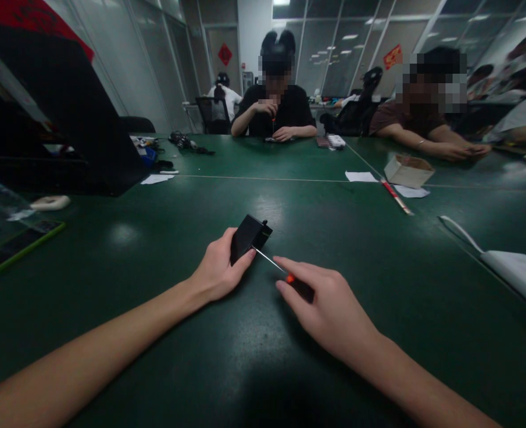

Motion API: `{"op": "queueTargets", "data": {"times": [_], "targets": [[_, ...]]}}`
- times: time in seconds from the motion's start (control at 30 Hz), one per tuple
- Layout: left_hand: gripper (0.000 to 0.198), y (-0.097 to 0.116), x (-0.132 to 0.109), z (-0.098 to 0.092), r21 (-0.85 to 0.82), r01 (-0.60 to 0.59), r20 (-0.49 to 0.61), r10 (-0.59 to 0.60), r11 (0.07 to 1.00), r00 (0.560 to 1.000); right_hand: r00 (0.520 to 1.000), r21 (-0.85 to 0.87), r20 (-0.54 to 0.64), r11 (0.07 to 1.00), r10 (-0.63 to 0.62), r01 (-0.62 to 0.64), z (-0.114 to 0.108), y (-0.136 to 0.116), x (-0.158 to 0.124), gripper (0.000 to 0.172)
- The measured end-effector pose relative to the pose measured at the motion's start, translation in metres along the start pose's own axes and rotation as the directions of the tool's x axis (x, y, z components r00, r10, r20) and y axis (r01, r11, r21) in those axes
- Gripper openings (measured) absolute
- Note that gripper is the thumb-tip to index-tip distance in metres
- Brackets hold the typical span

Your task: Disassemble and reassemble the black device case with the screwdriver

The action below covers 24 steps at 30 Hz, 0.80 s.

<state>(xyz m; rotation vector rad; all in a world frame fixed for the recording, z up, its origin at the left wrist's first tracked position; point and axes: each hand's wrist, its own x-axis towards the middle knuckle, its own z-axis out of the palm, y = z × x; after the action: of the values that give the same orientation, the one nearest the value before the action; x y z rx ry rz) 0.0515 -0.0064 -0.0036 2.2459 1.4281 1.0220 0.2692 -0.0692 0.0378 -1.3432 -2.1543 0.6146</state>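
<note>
Just above the green table (173, 351), my left hand (220, 264) is closed around a small black rectangular device (246, 235). A thin dark flap or plate sticks out along the device's right side, with a small knob at its top. My right hand (329, 303) grips a screwdriver (301, 288) with a red and black handle. Its thin metal shaft points up and left, and the tip meets the lower right edge of the device near my left thumb. Whether the tip sits in a gap there I cannot tell.
A large black panel (62, 113) stands at the left, near a green-edged phone (22, 249). On the right lie a white device with a cable (519, 270), a small box (409, 171) and a red-and-white stick (395, 197). Two people sit across the table.
</note>
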Motion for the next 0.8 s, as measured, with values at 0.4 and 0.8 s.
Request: {"op": "queueTargets", "data": {"times": [0.4, 0.8], "targets": [[0.045, -0.001, 0.0, 0.001, 0.004, -0.028, -0.053, 0.029, 1.0, 0.998, 0.81, 0.813, 0.544, 0.101, 0.218, -0.573, -0.017, -0.001, 0.007, 0.031], [0.039, 0.001, 0.0, 0.004, 0.024, -0.022, -0.001, 0.022, 0.999, 1.0, 0.991, 0.332, 0.044, 0.933, 0.129, -0.137, 0.001, -0.01, 0.002, 0.036]]}}
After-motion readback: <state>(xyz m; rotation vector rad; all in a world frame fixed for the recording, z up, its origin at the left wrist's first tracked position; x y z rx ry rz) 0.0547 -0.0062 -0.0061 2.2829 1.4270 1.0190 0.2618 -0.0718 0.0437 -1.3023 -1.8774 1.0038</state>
